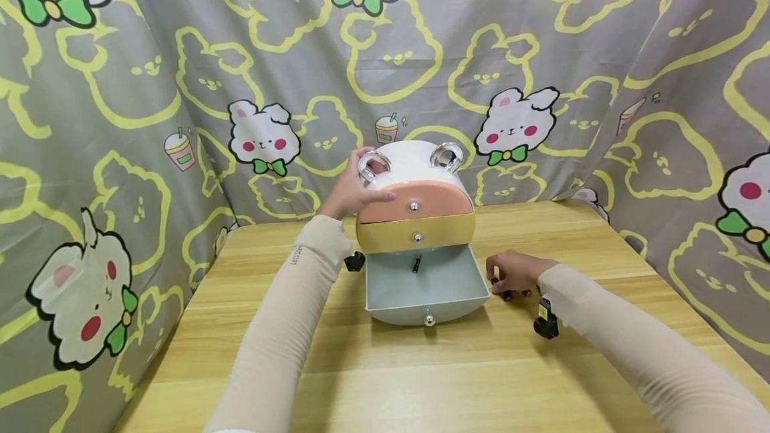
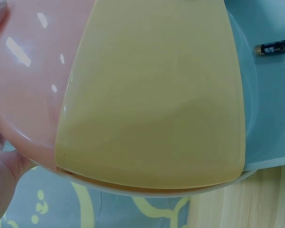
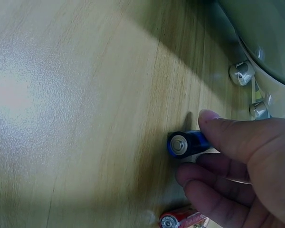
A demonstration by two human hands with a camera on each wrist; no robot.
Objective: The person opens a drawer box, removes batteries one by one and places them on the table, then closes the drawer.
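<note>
A small drawer cabinet [image 1: 406,164] with a white top and two silvery ring ears stands on the table. My left hand [image 1: 356,187] grips its upper left side, thumb across the front of the closed pink-orange drawer [image 1: 442,199]. Below a closed yellow drawer [image 1: 385,236], the grey-green bottom drawer [image 1: 397,316] is pulled out. One black battery [image 2: 274,48] lies inside it. Just right of that drawer, my right hand [image 1: 516,271] is low over the table. In the right wrist view it pinches a blue battery [image 3: 189,144]; a red battery [image 3: 180,217] lies below its fingers.
The wooden table [image 1: 409,379] reaches back to a patterned grey curtain [image 1: 415,72], which also hangs at both sides. Silvery feet [image 3: 241,73] of the cabinet show near the right hand. A black wrist device [image 1: 545,319] hangs beneath the right sleeve.
</note>
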